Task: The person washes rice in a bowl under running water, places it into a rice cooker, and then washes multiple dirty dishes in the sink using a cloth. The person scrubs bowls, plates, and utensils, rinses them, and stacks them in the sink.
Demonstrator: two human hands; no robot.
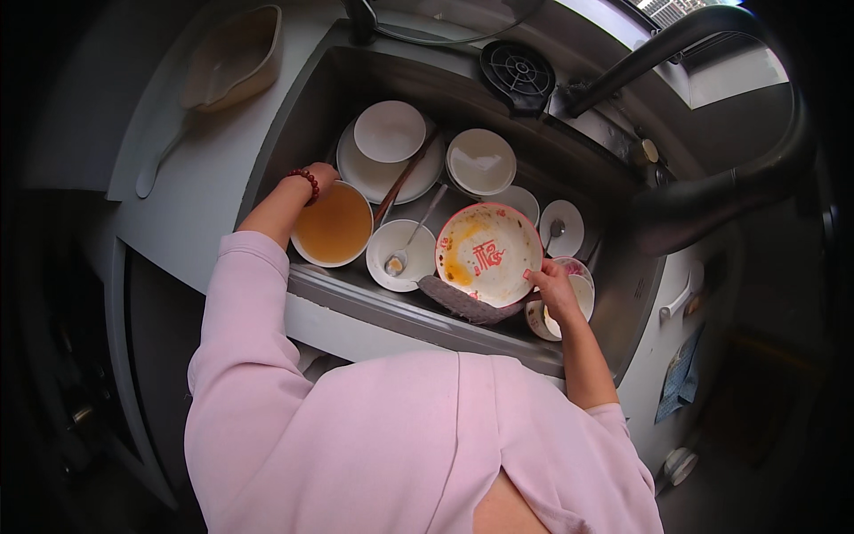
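Note:
My left hand [325,180], with a red bead bracelet at the wrist, is at the far left rim of a white bowl [368,223] full of orange-brown liquid. It appears to grip that rim, though most of its fingers are hidden. My right hand [557,290] holds a red-rimmed plate [514,274] by its right edge; yellow-brown food residue and red printed characters mark its inner face. Beneath the plate's near edge shows a grey cloth [460,299]. Between the two dishes sits a white bowl [423,250] with a metal spoon [395,262] inside.
The steel sink [427,83] also contains a small bowl [390,131] on a larger plate [363,175], brown chopsticks [407,170], stacked bowls [481,160], and more bowls [580,294] at right. A black faucet [694,227] arches over the right side. A beige basin [233,60] stands on the left counter.

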